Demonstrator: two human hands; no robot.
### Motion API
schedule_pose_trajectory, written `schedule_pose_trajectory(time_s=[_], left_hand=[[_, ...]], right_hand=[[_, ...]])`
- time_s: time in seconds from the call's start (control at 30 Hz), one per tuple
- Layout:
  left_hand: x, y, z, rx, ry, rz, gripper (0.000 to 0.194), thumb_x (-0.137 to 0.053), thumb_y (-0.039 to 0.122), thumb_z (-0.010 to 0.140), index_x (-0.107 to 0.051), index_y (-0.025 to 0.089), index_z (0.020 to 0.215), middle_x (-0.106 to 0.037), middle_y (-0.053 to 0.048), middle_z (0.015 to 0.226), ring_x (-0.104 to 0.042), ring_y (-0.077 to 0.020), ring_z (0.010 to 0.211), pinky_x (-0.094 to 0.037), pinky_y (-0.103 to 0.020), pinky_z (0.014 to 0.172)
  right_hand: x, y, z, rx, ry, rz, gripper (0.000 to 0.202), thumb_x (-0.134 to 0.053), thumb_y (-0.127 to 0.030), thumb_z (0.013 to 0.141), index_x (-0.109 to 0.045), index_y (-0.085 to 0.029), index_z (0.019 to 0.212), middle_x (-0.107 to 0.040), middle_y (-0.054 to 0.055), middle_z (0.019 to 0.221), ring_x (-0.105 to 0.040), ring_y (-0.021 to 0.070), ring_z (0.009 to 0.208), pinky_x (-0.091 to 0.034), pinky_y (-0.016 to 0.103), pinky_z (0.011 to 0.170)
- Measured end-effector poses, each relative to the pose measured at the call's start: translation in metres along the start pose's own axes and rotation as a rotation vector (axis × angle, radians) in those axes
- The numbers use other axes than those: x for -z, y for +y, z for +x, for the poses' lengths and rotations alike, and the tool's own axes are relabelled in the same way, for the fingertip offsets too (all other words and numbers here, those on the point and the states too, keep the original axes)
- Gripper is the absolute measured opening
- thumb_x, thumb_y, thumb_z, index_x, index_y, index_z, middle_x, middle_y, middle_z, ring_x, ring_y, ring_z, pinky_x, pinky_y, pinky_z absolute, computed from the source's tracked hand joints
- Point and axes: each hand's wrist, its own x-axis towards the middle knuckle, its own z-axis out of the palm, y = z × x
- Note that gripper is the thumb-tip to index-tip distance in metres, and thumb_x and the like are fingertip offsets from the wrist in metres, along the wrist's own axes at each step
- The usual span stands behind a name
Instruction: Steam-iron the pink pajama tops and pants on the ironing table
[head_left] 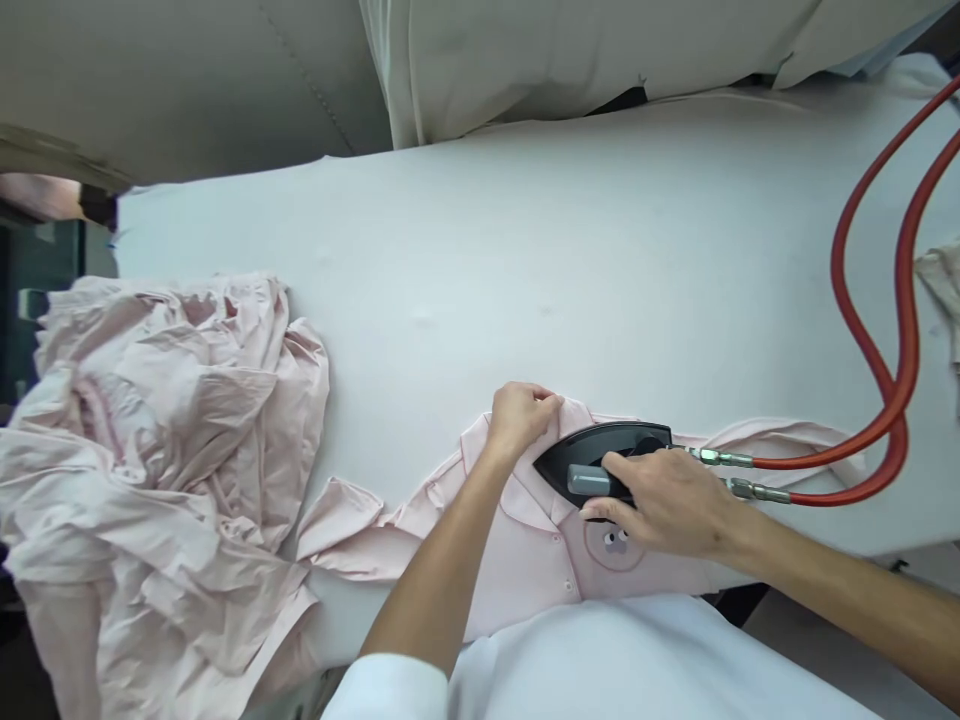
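Note:
A pink button-front shirt (517,560) with a collar and a round face motif lies spread at the near edge of the table. With its fingers pinched, my left hand (520,420) holds the collar's upper edge. My right hand (671,500) is wrapped around the handle of a black steam iron (611,445). The iron rests on the shirt near the collar, its tip pointing left toward my left hand. One sleeve stretches out left and the other right, partly beneath the hoses. My forearms and right hand hide parts of the shirt.
A large heap of crumpled pink garments (172,430) covers the table's left end. Two red hoses (904,300) run from the iron up to the right edge. White cloth covers the table (525,240); pale fabric (510,60) hangs beyond its far edge. More cloth (943,290) lies far right.

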Motion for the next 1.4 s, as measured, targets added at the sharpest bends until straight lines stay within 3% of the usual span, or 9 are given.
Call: schedule_pose_trajectory(time_s=[0.17, 0.33, 0.5, 0.57, 0.67, 0.8, 1.07, 1.23, 1.4], left_hand=[[0.056, -0.043, -0.022, 0.1, 0.33, 0.301, 0.036, -0.073, 0.052, 0.071, -0.069, 0.024, 0.093, -0.063, 0.001, 0.068, -0.061, -0.0187, 0.068, -0.045, -0.031, 0.071], [0.051, -0.058, -0.049, -0.025, 0.422, 0.192, 0.026, -0.07, 0.044, 0.076, -0.066, 0.021, 0.088, -0.058, 0.001, 0.068, -0.056, -0.0158, 0.066, -0.045, -0.029, 0.07], [-0.001, -0.038, -0.078, 0.158, -0.2, -0.257, 0.054, -0.065, 0.056, 0.077, -0.064, 0.015, 0.113, -0.049, 0.007, 0.046, -0.045, -0.0127, 0.044, -0.037, -0.024, 0.048], [-0.018, -0.03, -0.083, 0.153, -0.232, -0.221, 0.063, -0.065, 0.053, 0.079, -0.056, 0.013, 0.127, -0.053, 0.006, 0.047, -0.05, -0.0142, 0.046, -0.039, -0.025, 0.05], [-0.035, -0.019, -0.083, -0.072, 0.03, -0.049, 0.042, -0.06, 0.042, 0.084, -0.062, 0.017, 0.117, -0.057, 0.004, 0.054, -0.055, -0.0143, 0.054, -0.044, -0.026, 0.059], [-0.054, 0.001, -0.058, -0.4, -0.015, 0.068, 0.015, -0.055, 0.024, 0.088, -0.069, 0.02, 0.088, -0.071, -0.003, 0.08, -0.064, -0.0139, 0.072, -0.048, -0.026, 0.071], [-0.078, 0.019, 0.001, -0.116, -0.017, 0.282, 0.021, -0.069, 0.036, 0.081, -0.066, 0.02, 0.068, -0.07, -0.003, 0.069, -0.065, -0.0185, 0.072, -0.047, -0.031, 0.073], [-0.081, 0.03, -0.01, -0.079, 0.057, 0.46, 0.025, -0.069, 0.043, 0.079, -0.064, 0.02, 0.072, -0.067, -0.005, 0.068, -0.064, -0.0221, 0.073, -0.045, -0.033, 0.07], [-0.037, 0.009, -0.038, -0.366, 0.163, 0.247, 0.019, -0.062, 0.038, 0.086, -0.067, 0.021, 0.093, -0.054, 0.004, 0.056, -0.053, -0.0118, 0.054, -0.043, -0.024, 0.06]], right_hand=[[0.032, 0.012, 0.039, 0.017, 0.033, -0.064, 0.056, -0.03, -0.07, 0.094, -0.052, -0.019, 0.085, -0.064, 0.008, 0.068, -0.064, 0.025, 0.064, -0.023, 0.027, 0.052], [0.056, 0.037, 0.078, -0.102, 0.093, -0.054, 0.061, -0.033, -0.076, 0.089, -0.054, -0.02, 0.081, -0.062, 0.007, 0.068, -0.059, 0.0218, 0.063, -0.029, 0.028, 0.053], [0.085, 0.114, 0.058, -0.375, 0.305, 0.205, 0.059, -0.034, -0.07, 0.092, -0.057, -0.018, 0.077, -0.06, 0.006, 0.065, -0.054, 0.0167, 0.061, -0.038, 0.028, 0.058], [0.087, 0.133, 0.04, -0.434, 0.435, 0.129, 0.056, -0.038, -0.065, 0.093, -0.061, -0.014, 0.093, -0.065, 0.013, 0.081, -0.058, 0.0218, 0.074, -0.042, 0.031, 0.066], [0.063, 0.132, 0.019, -0.404, 0.672, 0.072, 0.045, -0.044, -0.051, 0.094, -0.059, -0.013, 0.114, -0.064, 0.018, 0.109, -0.057, 0.0274, 0.098, -0.043, 0.037, 0.083], [0.002, 0.102, 0.019, -0.305, 0.317, 0.448, 0.025, -0.052, -0.039, 0.09, -0.065, -0.019, 0.096, -0.067, 0.003, 0.076, -0.06, 0.0168, 0.071, -0.043, 0.027, 0.069], [-0.06, 0.09, 0.023, -0.267, 0.417, 0.289, 0.031, -0.04, -0.03, 0.096, -0.064, -0.015, 0.082, -0.067, 0.007, 0.076, -0.058, 0.0179, 0.068, -0.037, 0.029, 0.07], [0.0, 0.123, 0.021, -0.198, 0.558, 0.146, 0.031, -0.045, -0.037, 0.096, -0.066, -0.014, 0.101, -0.067, 0.013, 0.101, -0.059, 0.0249, 0.092, -0.038, 0.036, 0.084], [0.08, 0.202, 0.036, -0.369, 0.661, 0.206, 0.063, -0.053, -0.055, 0.091, -0.047, -0.01, 0.136, -0.054, 0.02, 0.128, -0.055, 0.0256, 0.103, -0.039, 0.035, 0.082]])
